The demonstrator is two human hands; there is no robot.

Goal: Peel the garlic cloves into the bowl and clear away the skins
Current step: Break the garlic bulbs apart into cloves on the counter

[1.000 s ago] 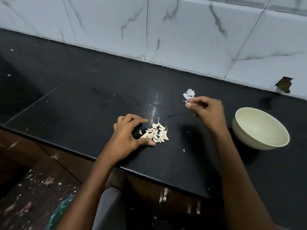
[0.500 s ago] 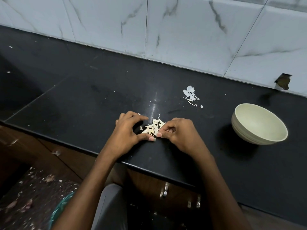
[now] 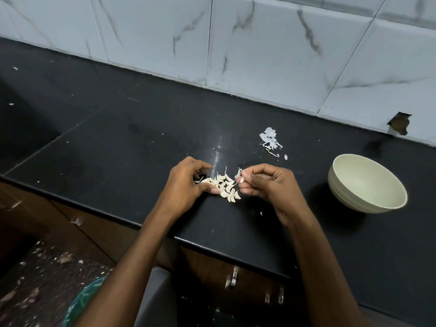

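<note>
A small heap of pale garlic cloves [image 3: 225,187] lies on the black counter [image 3: 118,142] near its front edge. My left hand [image 3: 186,185] curls round the heap's left side, thumb and forefinger touching cloves. Just right of the heap, my right hand [image 3: 266,182] pinches a piece of garlic with white skin sticking up [image 3: 239,173]. A little pile of white skins [image 3: 270,140] sits behind the hands. The cream bowl [image 3: 368,182] stands to the right, tilted, with nothing visible inside.
A marble-tiled wall [image 3: 259,55] backs the counter. A stray skin bit [image 3: 261,213] lies near my right wrist. Below the counter edge are wooden drawers with metal handles [image 3: 232,278]. Scraps litter the floor at lower left, next to a green-rimmed thing [image 3: 80,303].
My right hand came back from the skin pile to the garlic heap, picked up a piece and lifted it slightly. My left hand stayed at the heap.
</note>
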